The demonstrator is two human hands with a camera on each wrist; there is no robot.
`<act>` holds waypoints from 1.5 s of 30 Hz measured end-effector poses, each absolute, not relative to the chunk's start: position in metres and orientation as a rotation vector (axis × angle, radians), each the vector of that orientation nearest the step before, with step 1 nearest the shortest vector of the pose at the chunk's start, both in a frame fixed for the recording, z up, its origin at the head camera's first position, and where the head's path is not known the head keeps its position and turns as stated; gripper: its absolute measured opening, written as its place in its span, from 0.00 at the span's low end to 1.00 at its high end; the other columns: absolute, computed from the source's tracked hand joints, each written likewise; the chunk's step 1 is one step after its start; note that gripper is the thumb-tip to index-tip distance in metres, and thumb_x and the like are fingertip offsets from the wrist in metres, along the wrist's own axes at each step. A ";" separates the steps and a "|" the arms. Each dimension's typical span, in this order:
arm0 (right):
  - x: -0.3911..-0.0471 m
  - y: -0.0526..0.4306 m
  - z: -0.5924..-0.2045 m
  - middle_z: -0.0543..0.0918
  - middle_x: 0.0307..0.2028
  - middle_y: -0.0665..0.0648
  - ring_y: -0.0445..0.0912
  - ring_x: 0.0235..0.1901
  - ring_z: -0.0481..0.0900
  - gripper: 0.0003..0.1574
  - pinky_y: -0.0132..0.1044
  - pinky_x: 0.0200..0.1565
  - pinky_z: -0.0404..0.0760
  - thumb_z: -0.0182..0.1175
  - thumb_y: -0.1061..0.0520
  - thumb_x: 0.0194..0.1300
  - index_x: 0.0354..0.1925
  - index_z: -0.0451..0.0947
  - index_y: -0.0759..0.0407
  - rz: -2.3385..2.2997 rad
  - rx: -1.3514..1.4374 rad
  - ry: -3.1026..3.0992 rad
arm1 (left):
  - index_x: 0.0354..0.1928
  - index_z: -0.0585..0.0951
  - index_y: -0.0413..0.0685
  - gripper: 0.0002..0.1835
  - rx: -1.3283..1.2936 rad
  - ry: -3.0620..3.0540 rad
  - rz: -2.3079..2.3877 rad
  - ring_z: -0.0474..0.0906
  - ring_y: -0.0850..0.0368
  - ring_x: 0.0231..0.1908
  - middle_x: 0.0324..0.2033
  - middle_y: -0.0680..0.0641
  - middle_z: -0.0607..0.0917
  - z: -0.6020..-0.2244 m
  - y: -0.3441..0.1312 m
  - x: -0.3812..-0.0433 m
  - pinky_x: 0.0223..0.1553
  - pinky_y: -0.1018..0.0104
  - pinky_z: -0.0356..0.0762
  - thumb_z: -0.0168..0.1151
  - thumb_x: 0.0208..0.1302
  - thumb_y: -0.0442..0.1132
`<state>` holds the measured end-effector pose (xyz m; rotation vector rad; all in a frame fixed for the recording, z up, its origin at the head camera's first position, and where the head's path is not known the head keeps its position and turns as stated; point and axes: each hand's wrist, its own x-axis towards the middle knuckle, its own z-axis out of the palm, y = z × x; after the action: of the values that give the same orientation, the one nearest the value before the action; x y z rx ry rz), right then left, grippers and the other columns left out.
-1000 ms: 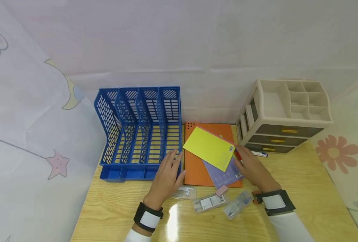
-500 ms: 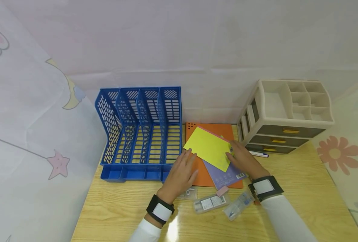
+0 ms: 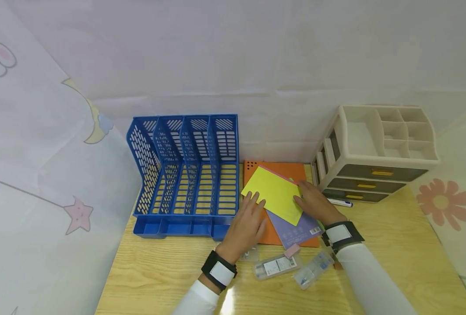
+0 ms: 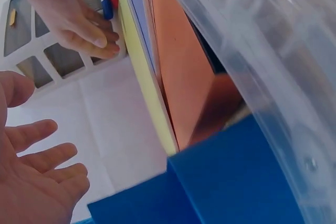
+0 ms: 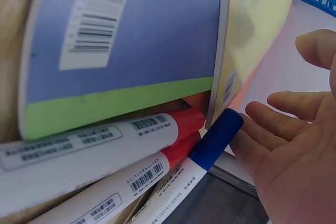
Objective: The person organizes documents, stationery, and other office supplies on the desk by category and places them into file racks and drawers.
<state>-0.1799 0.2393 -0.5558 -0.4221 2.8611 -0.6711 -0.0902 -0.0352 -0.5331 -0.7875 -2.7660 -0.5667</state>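
A yellow notebook (image 3: 274, 192) lies slantwise on top of a purple notebook (image 3: 292, 232), both on a larger orange folder (image 3: 270, 238). My left hand (image 3: 245, 227) reaches over the yellow notebook's lower left edge, fingers extended and spread. At its right corner is my right hand (image 3: 319, 204), thumb apart from the fingers over the cover. In the right wrist view, the right hand's relaxed fingers are beside a blue-capped marker (image 5: 215, 140) and two red-capped markers (image 5: 152, 166). The left wrist view shows the left palm (image 4: 37, 187) with nothing in it.
A blue file rack (image 3: 178, 227) with upright dividers stands on the left. To the right is a cream drawer organizer (image 3: 390, 158). Near the front lie clear plastic cases (image 3: 279, 265), a pink eraser (image 3: 292, 250) and a clear box (image 3: 313, 270) with small items inside.
My left hand has moved right, from the rack's edge to the yellow notebook. My right hand has shifted left over the notebook's corner. The notebook stays nearly in place.
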 end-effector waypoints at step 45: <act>-0.186 0.234 -0.557 0.75 0.46 0.70 0.62 0.48 0.72 0.39 0.57 0.49 0.77 0.75 0.52 0.61 0.60 0.76 0.78 -0.691 -0.351 2.898 | 0.77 0.61 0.34 0.37 -0.595 -3.196 -0.806 0.43 0.37 0.81 0.80 0.31 0.52 -0.570 -0.006 -0.111 0.79 0.48 0.54 0.49 0.80 0.54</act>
<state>-0.1857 0.2337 -0.5570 -0.3507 2.8981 -0.6910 -0.1109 -0.0056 -0.5699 -0.5946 -3.1958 -0.8059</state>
